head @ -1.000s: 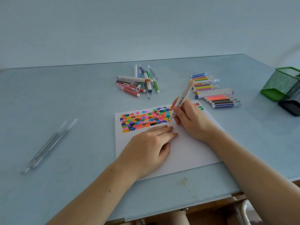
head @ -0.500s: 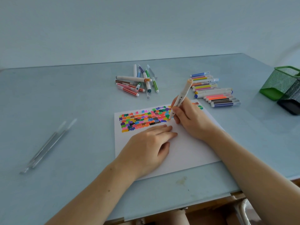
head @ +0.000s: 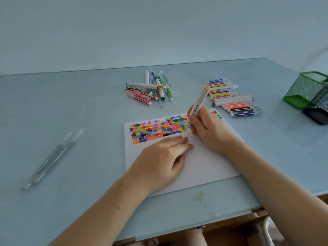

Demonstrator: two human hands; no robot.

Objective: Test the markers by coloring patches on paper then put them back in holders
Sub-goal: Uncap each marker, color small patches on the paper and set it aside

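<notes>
Pale blue table [head: 74, 107]: right hand [head: 207, 128] pinches white marker [head: 197, 105] with tip at the patch rows on paper [head: 204, 167], left hand [head: 159, 160] flat pinning the sheet; use short light strokes in bare space, avoid overlapping neighbours.

Left hand [head: 162, 159] flat, right hand [head: 206, 127] curled in a pen grip

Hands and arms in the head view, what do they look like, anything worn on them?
Both hands, left and right, are bare: no gloves, rings or wristbands show. Both forearms are bare too, with no sleeves as far as the frame's lower edge. No watch or markings are visible.
</notes>
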